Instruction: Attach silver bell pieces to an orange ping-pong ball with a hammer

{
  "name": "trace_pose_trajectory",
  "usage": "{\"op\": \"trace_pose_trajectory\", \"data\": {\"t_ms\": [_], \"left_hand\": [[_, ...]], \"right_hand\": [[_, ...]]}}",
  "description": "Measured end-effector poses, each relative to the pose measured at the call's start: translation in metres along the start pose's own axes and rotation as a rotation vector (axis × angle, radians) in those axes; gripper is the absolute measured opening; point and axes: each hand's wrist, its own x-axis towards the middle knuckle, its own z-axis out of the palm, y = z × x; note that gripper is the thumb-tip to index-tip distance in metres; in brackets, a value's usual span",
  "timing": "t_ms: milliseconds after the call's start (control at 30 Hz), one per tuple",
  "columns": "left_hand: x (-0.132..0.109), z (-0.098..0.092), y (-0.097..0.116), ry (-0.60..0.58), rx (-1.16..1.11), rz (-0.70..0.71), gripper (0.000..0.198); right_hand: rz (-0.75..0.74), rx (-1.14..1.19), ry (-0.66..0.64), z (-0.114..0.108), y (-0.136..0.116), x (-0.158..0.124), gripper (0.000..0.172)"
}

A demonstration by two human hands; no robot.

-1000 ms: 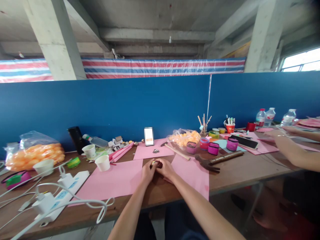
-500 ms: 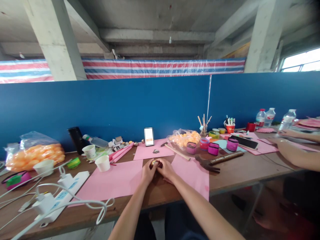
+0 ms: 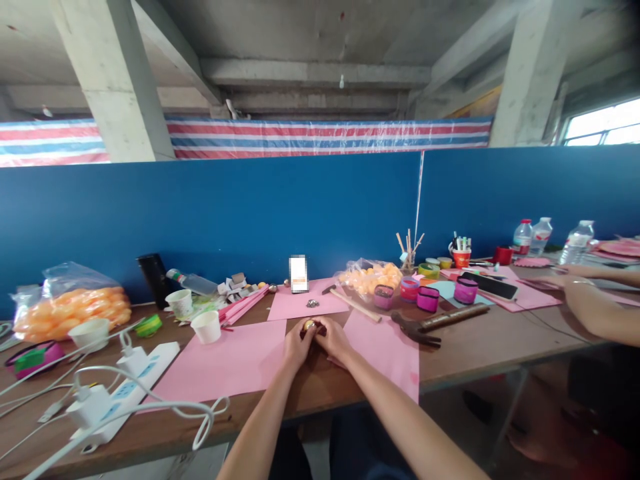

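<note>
My left hand (image 3: 297, 343) and my right hand (image 3: 330, 338) meet over the table's front middle. Between their fingertips they grip a small shiny gold ball (image 3: 309, 325), mostly covered by the fingers. Both hands are closed on it. Just beyond them, a little heap of small dark metal pieces (image 3: 313, 303) lies on a pink sheet (image 3: 280, 305). More pink paper flanks the hands, one sheet on the left (image 3: 230, 360) and another on the right (image 3: 383, 347).
A claw hammer (image 3: 440, 320) and a wooden-handled tool (image 3: 357, 305) lie to the right. Orange balls fill a bag (image 3: 370, 277). Left are a paper cup (image 3: 206, 327) and a power strip (image 3: 145, 387) with loose cables. A co-worker's arm (image 3: 595, 307) reaches in at far right.
My hands stay in almost the same place, still holding the gold ball, with only slight finger movement. The co-worker's hand at far right has shifted slightly.
</note>
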Motion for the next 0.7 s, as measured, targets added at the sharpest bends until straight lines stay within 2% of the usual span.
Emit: {"op": "trace_pose_trajectory", "data": {"t_ms": [233,400,567,700], "left_hand": [[0.0011,0.0019,-0.0035,0.021,-0.036,0.002,0.037],[0.0003,0.0037,-0.004,0.041,-0.06,-0.008,0.039],[-0.002,0.003,0.0021,0.048,-0.105,-0.015,0.052],[-0.0022,0.0016,0.0045,0.018,-0.123,-0.006,0.048]], "right_hand": [[-0.003,0.017,-0.001,0.0014,0.0002,-0.0004,0.052],[0.0,0.029,0.002,-0.0006,-0.0022,-0.0016,0.047],[0.008,0.05,0.027,-0.0012,-0.0029,-0.0021,0.043],[0.002,0.061,0.023,-0.0015,-0.0029,-0.0005,0.035]]}}
